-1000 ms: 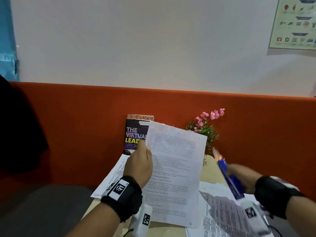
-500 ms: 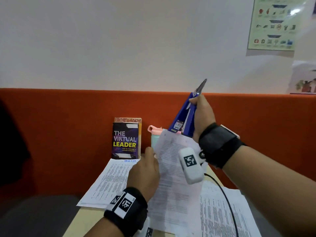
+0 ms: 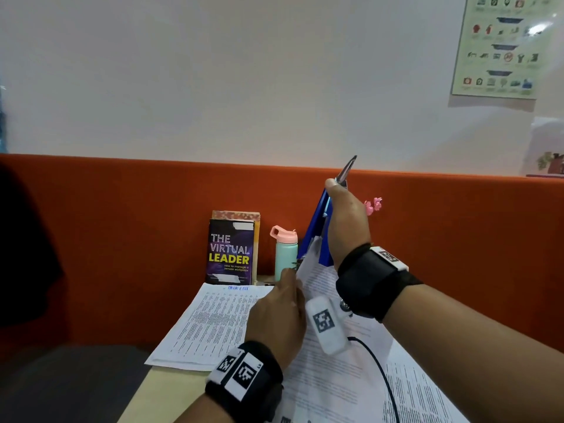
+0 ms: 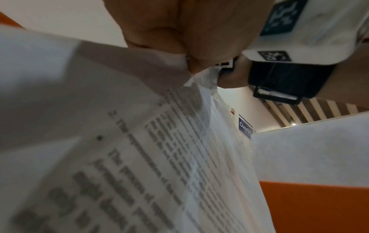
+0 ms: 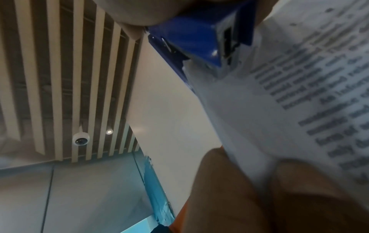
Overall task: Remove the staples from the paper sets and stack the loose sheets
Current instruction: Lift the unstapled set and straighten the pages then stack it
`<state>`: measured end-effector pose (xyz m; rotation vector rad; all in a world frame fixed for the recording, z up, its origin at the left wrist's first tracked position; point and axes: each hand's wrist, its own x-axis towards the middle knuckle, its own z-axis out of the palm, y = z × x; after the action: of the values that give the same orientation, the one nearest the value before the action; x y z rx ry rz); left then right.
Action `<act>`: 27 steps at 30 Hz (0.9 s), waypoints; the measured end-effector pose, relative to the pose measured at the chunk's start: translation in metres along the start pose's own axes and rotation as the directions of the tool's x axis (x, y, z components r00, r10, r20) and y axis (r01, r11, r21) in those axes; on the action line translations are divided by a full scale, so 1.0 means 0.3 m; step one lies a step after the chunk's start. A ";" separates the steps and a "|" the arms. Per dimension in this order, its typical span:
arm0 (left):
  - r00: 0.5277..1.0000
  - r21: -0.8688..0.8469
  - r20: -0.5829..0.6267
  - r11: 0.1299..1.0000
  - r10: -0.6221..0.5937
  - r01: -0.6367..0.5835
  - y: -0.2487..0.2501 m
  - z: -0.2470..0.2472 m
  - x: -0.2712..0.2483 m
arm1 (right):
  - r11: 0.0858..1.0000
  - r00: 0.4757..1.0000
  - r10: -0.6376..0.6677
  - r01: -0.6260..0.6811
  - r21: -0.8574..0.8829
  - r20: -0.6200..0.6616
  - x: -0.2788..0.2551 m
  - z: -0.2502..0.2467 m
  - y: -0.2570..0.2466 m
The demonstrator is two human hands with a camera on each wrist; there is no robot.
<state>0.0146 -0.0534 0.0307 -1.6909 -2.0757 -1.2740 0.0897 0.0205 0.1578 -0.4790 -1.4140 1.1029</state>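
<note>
Stapled paper set point(image 3: 317, 288) is pinched upright by the left hand point(image 3: 279, 319) while a blue stapler point(image 3: 316, 233), gripped in the right hand point(image 3: 348, 227), is worked at its top corner; loose sheets point(image 3: 213, 325) are stacked far left; more printed pages point(image 3: 421, 389) lie near right.

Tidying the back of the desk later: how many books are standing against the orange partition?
2: a dark "The Virtual Leader" paperback in front, and a patterned orange-edged book directly behind it, mostly hidden. More could be concealed behind them.
</note>
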 end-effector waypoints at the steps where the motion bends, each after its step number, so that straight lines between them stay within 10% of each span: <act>1: 1.000 0.005 -0.004 1.000 0.007 -0.007 0.002 -0.003 -0.001 | 1.000 1.000 -0.022 0.022 -0.015 -0.013 0.002 0.000 -0.002; 21: 0.994 0.044 0.105 0.998 -0.039 0.034 -0.018 -0.001 0.044 | 0.997 1.000 -0.005 0.004 -0.071 -0.008 0.030 -0.070 0.035; 27: 0.964 -0.053 0.080 0.965 -0.253 0.257 -0.143 -0.021 0.104 | 0.981 0.998 0.010 -0.024 -0.193 -0.069 0.050 -0.194 0.069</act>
<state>-0.0353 -0.0349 0.0323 -1.5539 -2.3839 -1.3815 0.1340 0.0618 0.1388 -0.6634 -1.4667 0.9573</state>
